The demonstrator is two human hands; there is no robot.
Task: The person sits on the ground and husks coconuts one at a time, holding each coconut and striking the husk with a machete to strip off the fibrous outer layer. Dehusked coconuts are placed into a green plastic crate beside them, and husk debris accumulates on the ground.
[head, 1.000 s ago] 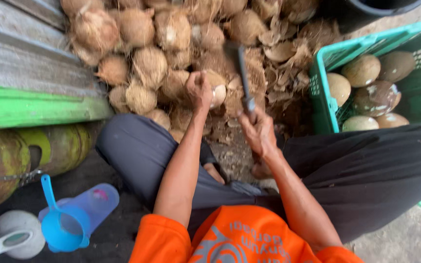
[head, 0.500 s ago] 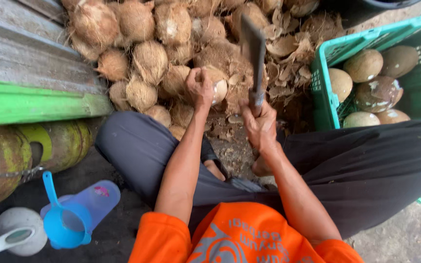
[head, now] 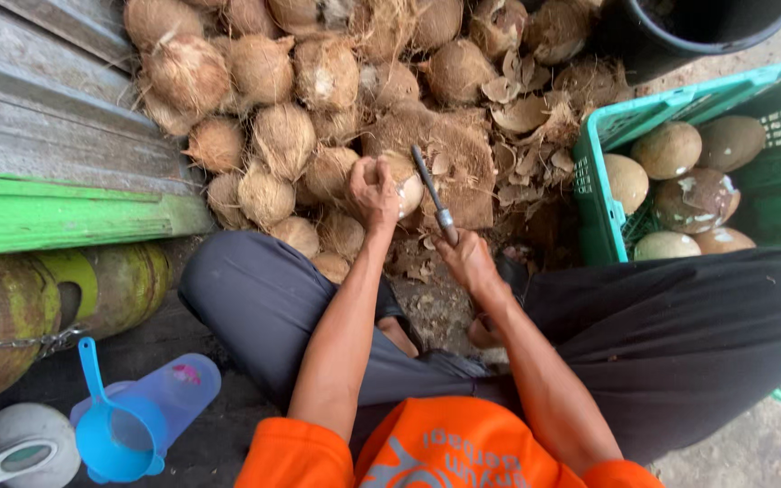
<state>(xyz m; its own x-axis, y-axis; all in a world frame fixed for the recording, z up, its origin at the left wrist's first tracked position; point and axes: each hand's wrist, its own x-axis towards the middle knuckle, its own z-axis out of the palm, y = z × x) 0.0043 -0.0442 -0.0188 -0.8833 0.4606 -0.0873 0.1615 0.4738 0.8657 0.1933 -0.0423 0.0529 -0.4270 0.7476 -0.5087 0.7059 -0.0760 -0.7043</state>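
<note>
Left hand gripping coconut, right hand gripping cleaver

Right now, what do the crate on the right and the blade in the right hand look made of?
The crate: moulded plastic, matte green, judging by its lattice walls. The blade in the right hand: likely metal, dull grey, with a paler band where it meets the handle.

A pile of husked coconuts fills the upper centre of the frame; a crate holding peeled coconuts sits at right; a scoop lies lower left.
</note>
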